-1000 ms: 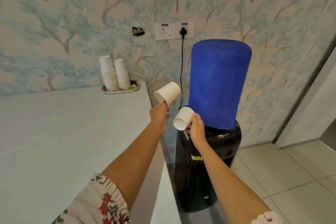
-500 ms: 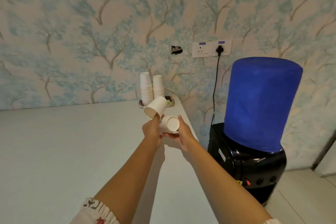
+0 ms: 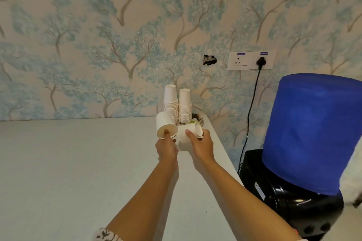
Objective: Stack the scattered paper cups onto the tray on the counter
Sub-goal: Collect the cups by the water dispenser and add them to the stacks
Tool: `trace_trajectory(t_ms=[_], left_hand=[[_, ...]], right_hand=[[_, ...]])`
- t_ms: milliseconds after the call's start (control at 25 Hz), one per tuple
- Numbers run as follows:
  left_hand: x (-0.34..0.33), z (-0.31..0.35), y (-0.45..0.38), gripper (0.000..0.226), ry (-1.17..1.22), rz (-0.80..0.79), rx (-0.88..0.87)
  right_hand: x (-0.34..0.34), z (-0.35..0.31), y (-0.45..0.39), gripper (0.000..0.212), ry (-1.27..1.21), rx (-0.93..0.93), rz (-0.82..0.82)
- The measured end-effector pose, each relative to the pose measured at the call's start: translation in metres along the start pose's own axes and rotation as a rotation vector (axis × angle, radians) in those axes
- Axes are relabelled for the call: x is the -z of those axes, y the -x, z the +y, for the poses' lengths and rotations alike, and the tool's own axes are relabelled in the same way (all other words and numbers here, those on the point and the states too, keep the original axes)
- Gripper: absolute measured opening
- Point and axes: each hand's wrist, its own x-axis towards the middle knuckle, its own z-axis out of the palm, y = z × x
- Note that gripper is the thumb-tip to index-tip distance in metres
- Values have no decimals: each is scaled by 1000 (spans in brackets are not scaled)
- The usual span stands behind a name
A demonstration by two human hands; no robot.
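2 loose paper cups are in hand, and 2 stacks stand on the tray (image 3: 200, 119), which sits at the counter's (image 3: 78, 162) far right corner against the wall. The left stack (image 3: 170, 101) is a little taller than the right stack (image 3: 185, 106); both are upside down and just beside each other. How many cups each stack holds cannot be counted. Something green and dark lies on the tray right of the stacks, too small to tell what.

The left hand (image 3: 166, 148) grips 1 cup, the left cup (image 3: 164, 126), just in front of the tray, its thumb hooked inside the rim and the mouth turned toward the camera; this cup covers the foot of the left stack. The right hand (image 3: 200, 146) grips the right cup (image 3: 189, 133), fingers curled round it, held on its side just in front of the tray with its mouth facing right. The 2 cups look to touch or nearly touch; which one cannot be told.

Right of the tray, off the counter, stands 1 black dispenser (image 3: 290, 201) with a bottle under a blue cover (image 3: 313, 131). Above and right of the tray the wall carries 2 sockets (image 3: 251, 60); 1 cord (image 3: 249, 111) hangs from the right one down toward the dispenser. 1 small hole (image 3: 209, 59) in the wallpaper lies above the tray. Patterned sleeves show at the bottom edge.
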Motion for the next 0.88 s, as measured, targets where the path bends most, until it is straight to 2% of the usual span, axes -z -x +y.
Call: trace_trajectory(t_ms=[120,280,560,720,880], left_hand=[[-6,-7,-27,40,-2,18,0],[-5,-13,-73,44,-40,-13,-64],[4,-24,-95,26,-26,-179,-143],[5,-25,-96,16,-52,-205,-166],[4,-26,-95,18,-54,-212,-181]], right_hand=[[4,0,-40,45,65,111,69],[9,-7,-103,47,238,312,51],[-15,-37,-172,49,341,499,134],[-37,-58,-192,53,401,602,182],[-52,-75,-209,60,580,642,141]])
